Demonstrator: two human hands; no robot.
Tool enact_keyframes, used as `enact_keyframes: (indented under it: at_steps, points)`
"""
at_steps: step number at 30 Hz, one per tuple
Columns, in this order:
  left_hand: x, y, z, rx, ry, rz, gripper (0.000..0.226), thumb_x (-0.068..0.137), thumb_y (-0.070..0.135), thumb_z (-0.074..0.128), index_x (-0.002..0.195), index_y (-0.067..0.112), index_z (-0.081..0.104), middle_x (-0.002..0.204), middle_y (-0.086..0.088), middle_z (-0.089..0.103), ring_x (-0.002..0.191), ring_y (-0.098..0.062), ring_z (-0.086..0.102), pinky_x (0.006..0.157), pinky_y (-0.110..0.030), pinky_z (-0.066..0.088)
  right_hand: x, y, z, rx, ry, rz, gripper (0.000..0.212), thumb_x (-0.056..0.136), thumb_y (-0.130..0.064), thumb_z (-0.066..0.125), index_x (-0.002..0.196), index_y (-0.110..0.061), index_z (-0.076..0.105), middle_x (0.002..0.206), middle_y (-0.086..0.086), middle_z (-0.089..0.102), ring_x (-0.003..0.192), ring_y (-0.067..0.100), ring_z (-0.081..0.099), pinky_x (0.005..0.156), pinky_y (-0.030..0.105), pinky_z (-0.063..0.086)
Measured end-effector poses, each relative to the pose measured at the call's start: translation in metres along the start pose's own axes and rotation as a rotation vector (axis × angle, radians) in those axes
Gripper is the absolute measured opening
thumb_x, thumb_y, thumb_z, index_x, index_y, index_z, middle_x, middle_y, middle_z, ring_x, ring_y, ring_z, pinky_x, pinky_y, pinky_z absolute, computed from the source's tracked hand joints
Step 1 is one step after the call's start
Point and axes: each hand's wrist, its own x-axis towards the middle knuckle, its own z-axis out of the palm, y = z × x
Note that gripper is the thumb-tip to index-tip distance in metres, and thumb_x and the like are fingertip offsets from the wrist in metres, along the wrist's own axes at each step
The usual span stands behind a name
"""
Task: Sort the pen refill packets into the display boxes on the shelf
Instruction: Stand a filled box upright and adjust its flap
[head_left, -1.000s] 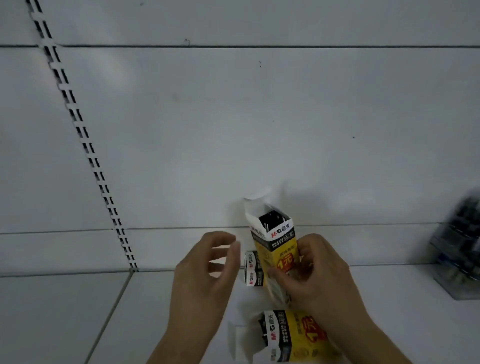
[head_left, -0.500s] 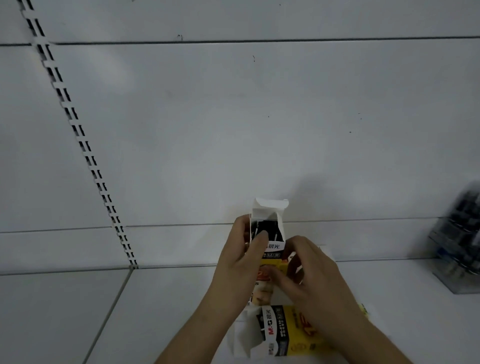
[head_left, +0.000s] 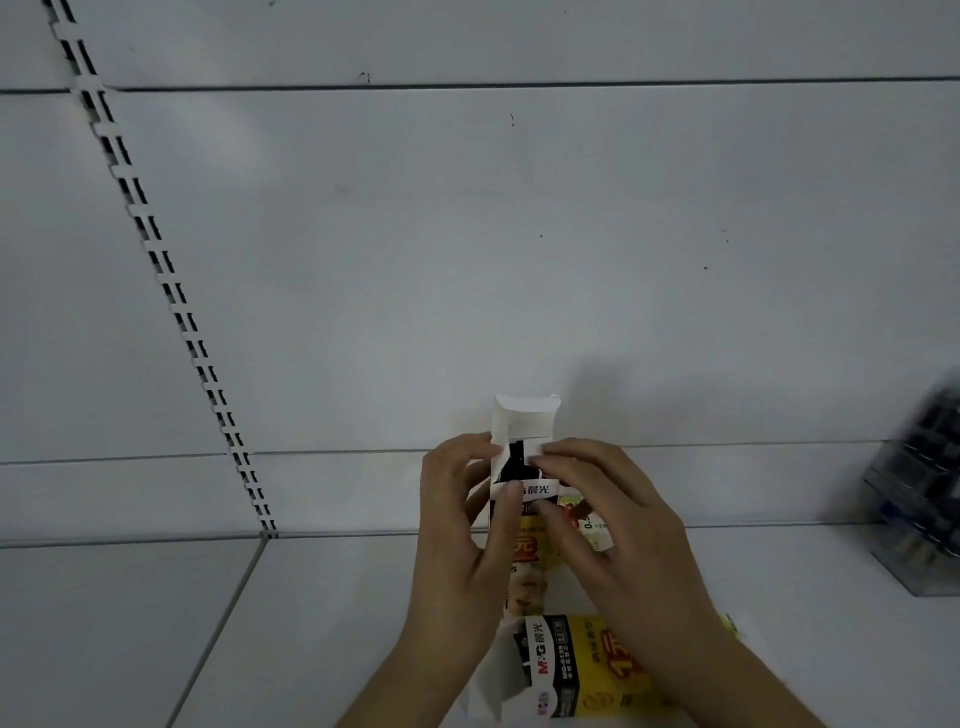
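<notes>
Yellow-and-black refill box (head_left: 524, 499), white top flap raised, is standing upright on the shelf (head_left: 156, 623), both left hand (head_left: 462, 540) and right hand (head_left: 613, 525) gripping its sides.

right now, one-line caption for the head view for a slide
Both hands hold an upright open yellow box on a white shelf.

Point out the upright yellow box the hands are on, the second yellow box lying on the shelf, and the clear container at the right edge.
upright yellow box (head_left: 524, 415): head view, its raised white top flap.
lying yellow box (head_left: 582, 670): head view, its printed face.
clear container (head_left: 919, 519): head view, its blurred front wall.
</notes>
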Motion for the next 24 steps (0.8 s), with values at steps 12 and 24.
enact_keyframes:
  at_steps: [12, 24]
  points:
    - [0.008, -0.001, -0.006, 0.283, 0.018, 0.107, 0.016, 0.093, 0.037, 0.053, 0.101, 0.026, 0.063, 0.117, 0.01, 0.049, 0.115, -0.012, 0.054, 0.084, -0.016, 0.049, 0.037, 0.0, -0.025, 0.283, 0.056, 0.09, 0.033, 0.096, -0.042, 0.048, 0.126, -0.035, 0.058, 0.115, -0.018, 0.057, 0.085, 0.011, 0.067, 0.071, 0.016, 0.052]
    - [0.001, -0.005, -0.007, 0.066, 0.053, 0.062, 0.032, 0.092, 0.026, 0.061, 0.116, 0.044, 0.052, 0.119, 0.007, 0.057, 0.115, -0.021, 0.06, 0.088, -0.028, 0.054, 0.034, 0.006, -0.015, 0.415, -0.101, 0.074, 0.024, 0.088, -0.04, 0.059, 0.099, -0.024, 0.073, 0.103, -0.014, 0.068, 0.097, 0.016, 0.065, 0.074, 0.031, 0.057]
